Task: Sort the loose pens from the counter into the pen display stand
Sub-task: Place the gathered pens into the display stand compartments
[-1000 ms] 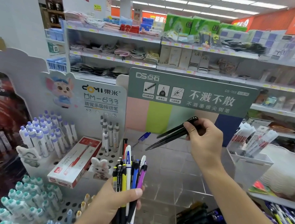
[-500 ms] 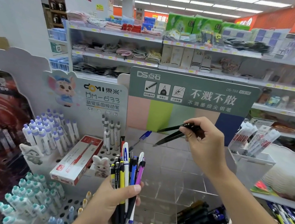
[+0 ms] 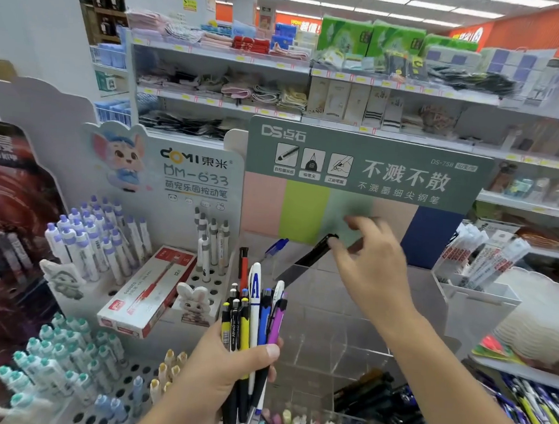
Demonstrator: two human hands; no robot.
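- Black pens [image 3: 311,258] are tipping nose-down into the clear display stand [image 3: 363,318] at 12 o'clock, right hand [image 3: 372,272] blurry, fingers spreading, probably letting go.
- Left hand [image 3: 225,371] is gripping the mixed pen bundle [image 3: 255,313] upright at 6 o'clock, easy to pick from.

Left hand [image 3: 225,371] is gripping an upright bundle of pens [image 3: 253,317]. Right hand [image 3: 370,269], blurred, is reaching over the clear stand [image 3: 330,316], its fingers [image 3: 335,249] touching the top of a black pen [image 3: 308,257] that is leaning in a rear compartment near a blue pen [image 3: 277,246].
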